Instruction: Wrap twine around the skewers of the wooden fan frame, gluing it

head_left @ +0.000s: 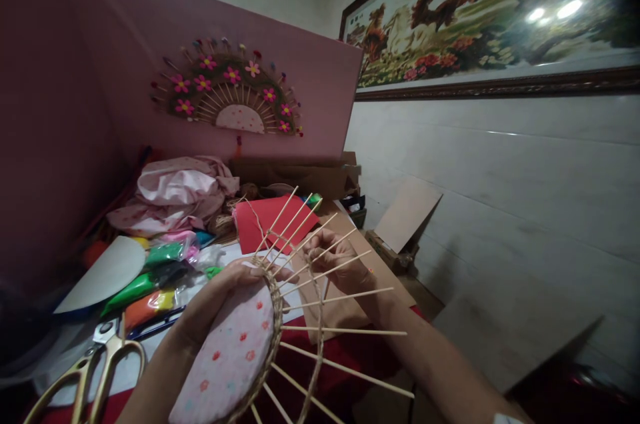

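One fan (pixel 225 351), near centre: cord (pixel 321 316) best kept snug, sticks (pixel 370 331) evenly spread.
Left fingers (pixel 244 275) closed on its braided band (pixel 277 321), right fingers (pixel 323 241) pinched on the cord beside a stick; brace the band steady.

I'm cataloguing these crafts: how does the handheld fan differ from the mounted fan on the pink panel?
The handheld fan has bare stick ends; the mounted fan has coloured tips. The handheld fan's sticks carry no flowers, while pink flowers decorate the mounted fan. Both have sticks radiating from a curved, spotted pink base.
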Demonstrator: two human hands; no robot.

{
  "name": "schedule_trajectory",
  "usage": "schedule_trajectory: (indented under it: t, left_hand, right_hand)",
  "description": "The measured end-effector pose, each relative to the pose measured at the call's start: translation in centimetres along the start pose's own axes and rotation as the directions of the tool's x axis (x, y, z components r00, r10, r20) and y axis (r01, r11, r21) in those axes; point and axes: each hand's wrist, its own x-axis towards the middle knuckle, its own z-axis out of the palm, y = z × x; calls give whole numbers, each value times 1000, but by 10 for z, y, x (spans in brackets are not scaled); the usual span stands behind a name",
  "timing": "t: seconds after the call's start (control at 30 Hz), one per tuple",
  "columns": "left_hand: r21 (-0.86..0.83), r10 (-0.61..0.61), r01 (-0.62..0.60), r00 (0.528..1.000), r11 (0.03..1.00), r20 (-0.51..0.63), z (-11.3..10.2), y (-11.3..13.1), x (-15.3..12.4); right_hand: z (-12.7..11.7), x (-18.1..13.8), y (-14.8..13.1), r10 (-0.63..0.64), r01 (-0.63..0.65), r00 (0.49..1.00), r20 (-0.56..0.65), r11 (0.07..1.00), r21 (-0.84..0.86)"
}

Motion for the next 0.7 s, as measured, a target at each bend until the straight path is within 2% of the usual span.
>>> schedule_trajectory:
  t: [0.17,0.3,0.43,0.7]
  left_hand:
    - [-32,-13,13,1000,999,-8,2,0,-1]
    - [-36,-7,7,1000,999,-22,6,1,-3]
    - [-29,-23,22,999,999,-38,9,3,-5]
    - [-3,13,-13,1000,1000,-26,3,0,-1]
  right_hand:
    - [4,-2,7,-49,49,998,-45,999,8]
    - [5,-4,11,-29,27,996,-80,999,-26]
    - [6,-3,11,-30,29,997,-65,999,-16]
    - [13,-5,10,38,-43,993,-111,998,-43]
